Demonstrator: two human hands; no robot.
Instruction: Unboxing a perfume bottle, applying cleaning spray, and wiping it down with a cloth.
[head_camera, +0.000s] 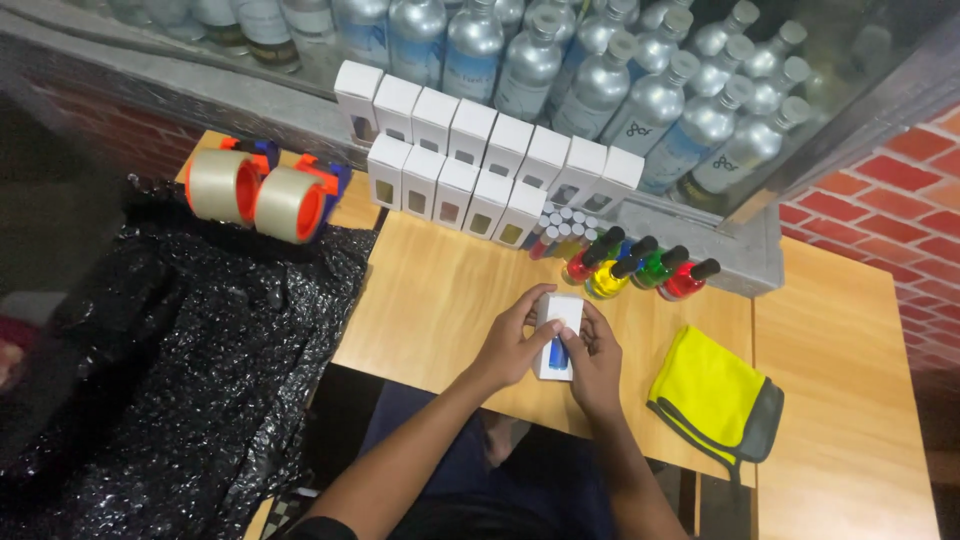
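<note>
Both hands on a small white box (558, 334) with a blue window, above the table (440, 300) near its front edge. Left hand (512, 345) and right hand (597, 358) clasp its sides. Coloured bottles (640, 270) just behind.

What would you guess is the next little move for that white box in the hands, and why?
Probably closing the white box: both the left hand and the right hand grip it, and something blue shows through its front window, so a bottle seems to be inside, like the closed boxes lined up behind.

Wooden table (440, 300) w/ red brick wall (890, 190) at right, grey ledge (760, 260) behind.
</note>
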